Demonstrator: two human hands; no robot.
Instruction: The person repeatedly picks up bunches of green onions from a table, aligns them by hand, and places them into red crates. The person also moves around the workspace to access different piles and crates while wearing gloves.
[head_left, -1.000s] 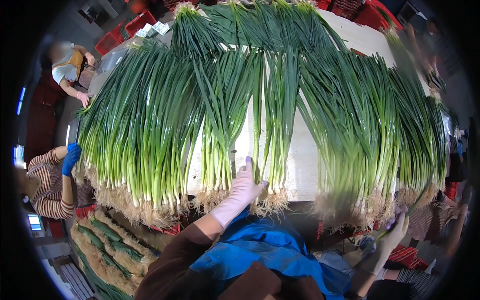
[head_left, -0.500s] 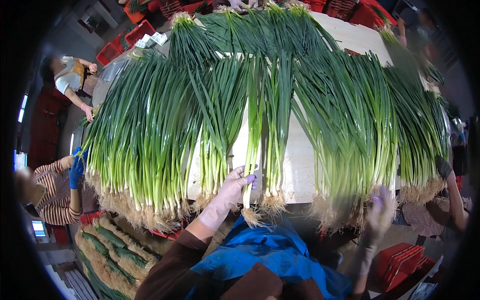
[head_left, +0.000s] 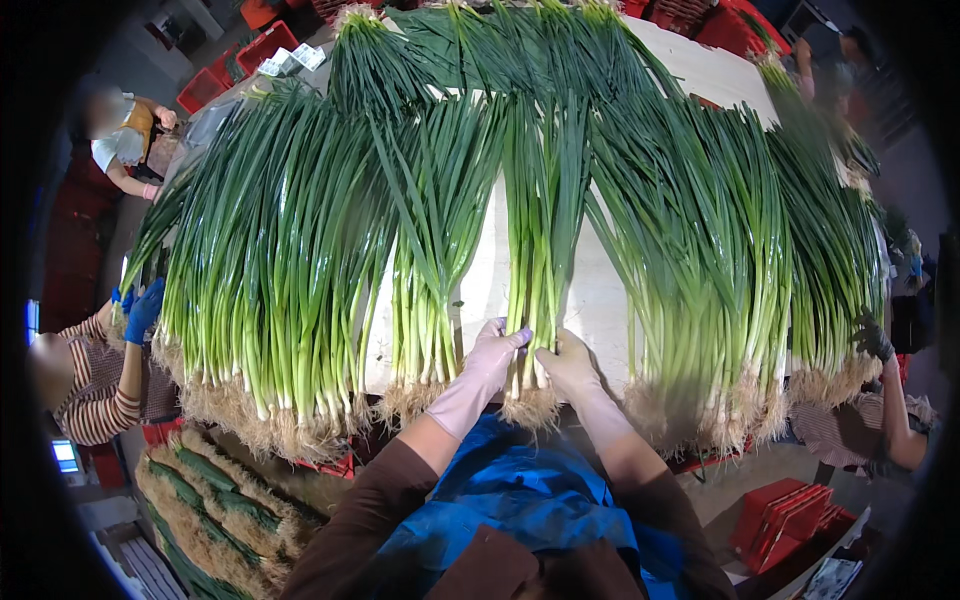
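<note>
A small bunch of long green onions (head_left: pixel 530 250) lies on the pale table in front of me, roots toward me. From its left side my left hand (head_left: pixel 496 354), in a pale pinkish glove, is closed around the lower white stems. My right hand (head_left: pixel 570 364), gloved alike, closes on the same stems from the right; the bunch hides some of its fingers. Below both hands hang the bunch's tan roots (head_left: pixel 530 407). Close by on the left lies another thin group of green onions (head_left: pixel 420 320), and a big pile of green onions (head_left: pixel 715 300) spreads to the right.
A wide row of green onions (head_left: pixel 270 270) covers the table's left, and more bunches (head_left: pixel 540 50) lie at the far side. Bundled onions (head_left: pixel 215 500) are stacked low at left; red crates (head_left: pixel 785 520) stand low at right. Co-workers' gloved hands (head_left: pixel 146 312) work at the sides.
My right hand has come in from the lower right to the middle bunch. The stems in my left hand moved right and now lie together with that bunch.
</note>
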